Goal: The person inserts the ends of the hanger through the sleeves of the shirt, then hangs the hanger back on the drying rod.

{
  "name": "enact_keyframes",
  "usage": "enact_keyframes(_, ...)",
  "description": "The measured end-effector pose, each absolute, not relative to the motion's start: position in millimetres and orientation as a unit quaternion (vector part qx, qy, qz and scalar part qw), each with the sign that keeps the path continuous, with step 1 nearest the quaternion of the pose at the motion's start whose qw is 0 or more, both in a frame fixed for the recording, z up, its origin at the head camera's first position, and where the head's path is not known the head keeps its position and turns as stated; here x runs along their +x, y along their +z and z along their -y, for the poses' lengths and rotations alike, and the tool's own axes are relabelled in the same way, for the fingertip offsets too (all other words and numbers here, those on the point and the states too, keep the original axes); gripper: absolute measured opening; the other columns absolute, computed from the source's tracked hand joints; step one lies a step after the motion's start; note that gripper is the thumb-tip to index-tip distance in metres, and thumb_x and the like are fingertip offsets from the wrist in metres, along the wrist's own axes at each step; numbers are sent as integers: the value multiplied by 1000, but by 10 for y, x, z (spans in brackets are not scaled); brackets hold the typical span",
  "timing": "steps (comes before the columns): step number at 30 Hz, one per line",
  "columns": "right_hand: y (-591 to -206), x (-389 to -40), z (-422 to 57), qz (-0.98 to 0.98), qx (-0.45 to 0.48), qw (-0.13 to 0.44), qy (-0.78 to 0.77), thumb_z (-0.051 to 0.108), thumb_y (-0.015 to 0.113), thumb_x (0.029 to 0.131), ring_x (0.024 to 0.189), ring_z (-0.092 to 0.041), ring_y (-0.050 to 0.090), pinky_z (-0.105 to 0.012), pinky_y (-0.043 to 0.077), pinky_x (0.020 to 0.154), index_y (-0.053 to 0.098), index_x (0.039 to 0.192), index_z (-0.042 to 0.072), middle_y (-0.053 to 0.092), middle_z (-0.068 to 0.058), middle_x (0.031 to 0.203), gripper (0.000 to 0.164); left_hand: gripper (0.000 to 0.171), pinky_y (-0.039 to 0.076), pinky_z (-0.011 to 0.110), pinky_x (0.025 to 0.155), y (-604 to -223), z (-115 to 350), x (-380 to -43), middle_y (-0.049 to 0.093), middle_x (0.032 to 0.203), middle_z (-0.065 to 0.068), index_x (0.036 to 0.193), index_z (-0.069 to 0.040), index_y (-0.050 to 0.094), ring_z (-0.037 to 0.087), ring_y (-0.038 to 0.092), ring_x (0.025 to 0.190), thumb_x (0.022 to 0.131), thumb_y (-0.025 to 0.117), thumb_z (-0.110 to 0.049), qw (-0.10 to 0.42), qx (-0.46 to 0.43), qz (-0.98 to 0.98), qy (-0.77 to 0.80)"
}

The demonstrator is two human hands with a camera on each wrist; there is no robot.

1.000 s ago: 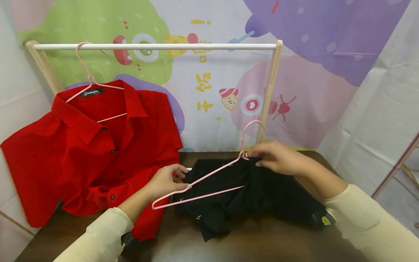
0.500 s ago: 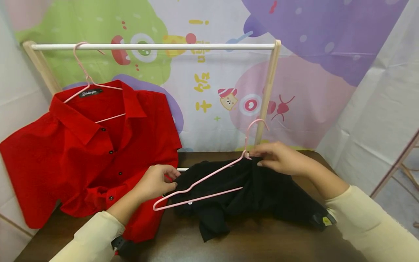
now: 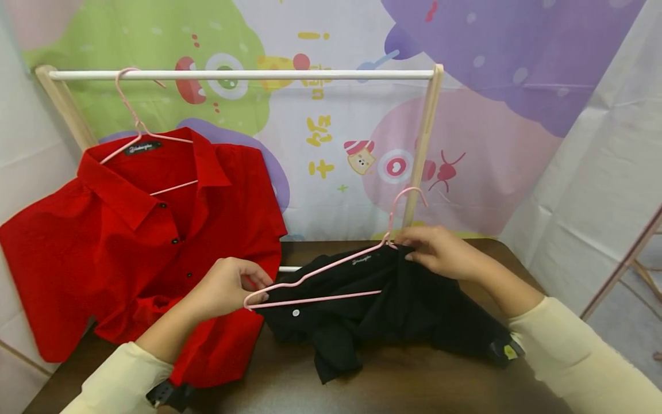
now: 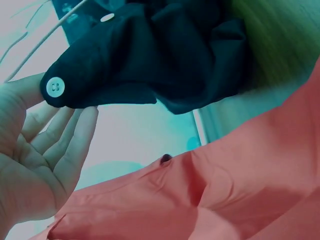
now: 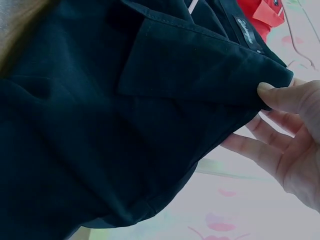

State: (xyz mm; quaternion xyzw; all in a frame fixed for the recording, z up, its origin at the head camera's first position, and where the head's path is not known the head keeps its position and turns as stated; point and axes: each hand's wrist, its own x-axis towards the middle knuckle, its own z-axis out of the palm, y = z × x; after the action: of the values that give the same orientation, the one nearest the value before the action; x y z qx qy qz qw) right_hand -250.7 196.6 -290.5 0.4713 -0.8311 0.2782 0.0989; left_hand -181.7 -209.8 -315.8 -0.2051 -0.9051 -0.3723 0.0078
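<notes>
A black collared shirt [image 3: 336, 339] lies bunched over the table, its collar raised. Inside the collar's right side sits one arm of a pink hanger [image 3: 320, 299]; the hanger's left end is in front of the cloth, close to my left fingers, and its hook points up. My left hand [image 3: 227, 287] pinches the shirt's front edge by a white button [image 4: 55, 87], as the left wrist view shows. With thumb and fingers, my right hand [image 3: 439, 250] grips the collar [image 5: 200, 65] next to the hanger's neck. The hanger's right arm is hidden under the cloth.
A red shirt [image 3: 124, 230] hangs on another pink hanger [image 3: 129, 103] at the left of the white rail [image 3: 310, 75]. Wooden posts [image 3: 424, 144] support that rail. Below is a dark brown table [image 3: 414, 385], and a patterned curtain [image 3: 310, 201] hangs behind.
My left hand has shifted left and slightly up, drawing the black cloth's edge to the hanger's left end. That end has risen, and the hook has tipped slightly right. My right hand keeps its grip.
</notes>
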Motion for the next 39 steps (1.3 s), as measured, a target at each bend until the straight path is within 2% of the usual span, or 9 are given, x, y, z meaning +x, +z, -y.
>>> enact_keyframes(11,-2986,-2534,-1917,830,480,163,232,-16,69,77,85,-20,62,-45,55,80,65,101,6,68,-4,95,33,16,55,33,58,-3020,2176,-1739,70,77,0,90,-7,74,19,65,67,76,78,1,-27,-206,902,-379)
enact_keyframes(20,-3061,-2526,-1853,848,466,205,145,-12,70,75,84,-25,63,-46,52,77,64,103,9,68,-3,93,36,19,55,29,61,-2897,2230,-1701,70,79,-4,89,-11,74,14,64,66,76,76,3,-3,-239,908,-343)
enact_keyframes(27,-3063,-2493,-1803,860,453,207,115,-9,71,77,86,-26,64,-46,53,77,64,109,11,67,-4,99,38,20,53,28,59,-2821,2155,-1677,68,74,-6,85,-12,74,11,60,64,75,73,5,52,-237,924,-297)
enact_keyframes(34,-3089,-2437,-1742,879,418,222,52,-5,73,77,72,-25,61,-40,51,57,63,108,15,58,-3,85,38,17,51,29,59,-2763,2036,-1687,65,72,-7,83,-11,73,10,58,63,73,74,2,130,-230,930,-257)
enact_keyframes(39,-3101,-2403,-1669,892,391,228,17,-1,74,80,64,-24,57,-34,47,46,60,104,16,54,-4,80,33,15,50,29,58,-2696,1925,-1681,66,72,-6,82,-10,73,10,58,64,72,71,1,165,-232,929,-238)
